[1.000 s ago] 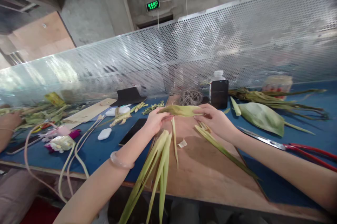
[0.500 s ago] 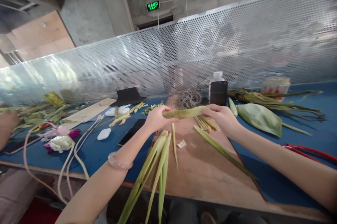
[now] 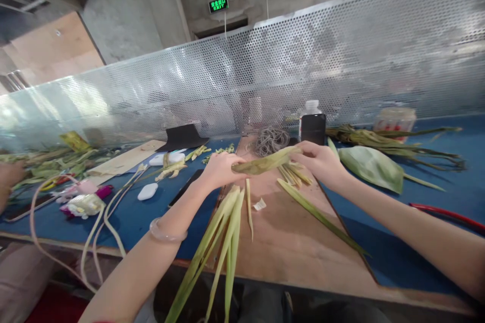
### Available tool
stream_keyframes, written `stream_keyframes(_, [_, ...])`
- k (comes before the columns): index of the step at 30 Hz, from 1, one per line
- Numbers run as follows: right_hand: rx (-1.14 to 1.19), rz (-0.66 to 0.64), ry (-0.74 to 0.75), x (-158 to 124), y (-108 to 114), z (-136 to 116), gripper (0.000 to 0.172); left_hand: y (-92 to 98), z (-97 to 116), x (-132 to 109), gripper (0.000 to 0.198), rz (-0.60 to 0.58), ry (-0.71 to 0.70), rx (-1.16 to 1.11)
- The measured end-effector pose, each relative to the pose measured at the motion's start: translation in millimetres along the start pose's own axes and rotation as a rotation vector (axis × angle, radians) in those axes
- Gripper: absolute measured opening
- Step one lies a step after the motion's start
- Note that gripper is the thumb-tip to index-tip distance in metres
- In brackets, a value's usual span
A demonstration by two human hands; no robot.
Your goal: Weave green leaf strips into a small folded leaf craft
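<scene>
Both my hands hold one yellow-green folded leaf (image 3: 267, 161) above a brown wooden board (image 3: 288, 237). My left hand (image 3: 220, 169) pinches its left end and my right hand (image 3: 320, 161) grips its right end, so the leaf spans between them, slightly tilted up to the right. Long green leaf strips (image 3: 223, 232) lie on the board below my left hand and hang over the near edge. Another long strip (image 3: 318, 217) runs diagonally under my right forearm. A few short strips (image 3: 293, 174) lie under the held leaf.
A coil of twine (image 3: 271, 140) and a dark bottle (image 3: 312, 126) stand behind the hands. A broad green leaf (image 3: 373, 167) and a leaf bundle (image 3: 394, 143) lie right. Red-handled scissors (image 3: 447, 213), a phone (image 3: 185, 187), cables (image 3: 98, 222) and another person's hand (image 3: 9, 174) surround the blue table (image 3: 132, 217).
The held leaf has been turned and shifted slightly between my hands, its right end now raised. The view has shifted, so the scissors sit closer to the right edge.
</scene>
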State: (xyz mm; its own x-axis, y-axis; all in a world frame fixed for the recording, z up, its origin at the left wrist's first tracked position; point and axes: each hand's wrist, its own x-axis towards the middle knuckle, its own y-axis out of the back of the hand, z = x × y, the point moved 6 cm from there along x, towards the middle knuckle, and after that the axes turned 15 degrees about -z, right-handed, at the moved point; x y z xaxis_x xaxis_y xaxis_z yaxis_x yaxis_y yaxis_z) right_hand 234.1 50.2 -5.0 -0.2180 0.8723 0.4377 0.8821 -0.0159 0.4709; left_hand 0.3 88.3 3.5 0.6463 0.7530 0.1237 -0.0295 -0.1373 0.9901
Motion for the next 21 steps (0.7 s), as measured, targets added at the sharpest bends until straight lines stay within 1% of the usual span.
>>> stream_keyframes(3, [0.026,-0.034,0.001,0.5,-2.7,-0.7,0.018,-2.8,7.6,0.7,0.072,-0.001,-0.067,-0.009])
stream_keyframes(4, [0.062,-0.052,-0.001,0.7,-4.9,-0.2,0.019,-4.0,11.7,1.1,0.077,-0.003,-0.108,-0.024])
stream_keyframes(5, [0.097,-0.070,-0.005,0.9,-7.3,0.3,0.020,-5.1,16.1,1.4,0.079,-0.006,-0.154,-0.044])
stream_keyframes(8, [0.132,-0.091,-0.014,0.4,-12.2,0.5,0.021,-5.0,26.4,0.9,0.068,0.008,-0.277,-0.083])
stream_keyframes(10, [0.114,-0.092,-0.012,-0.3,-13.9,-0.6,0.019,-2.8,29.3,-0.4,0.060,0.036,-0.320,-0.086])
stream_keyframes(13, [0.108,-0.112,0.009,-0.7,-16.3,-2.8,0.019,-1.5,30.7,-2.2,0.054,0.038,-0.347,-0.123])
stream_keyframes(17, [0.135,-0.135,0.046,-0.2,-17.2,-3.6,0.018,-1.1,35.0,-3.7,0.052,0.018,-0.388,-0.240])
stream_keyframes(21, [0.127,-0.148,0.056,0.8,-16.4,0.9,0.018,0.2,36.9,-3.5,0.050,0.018,-0.378,-0.296])
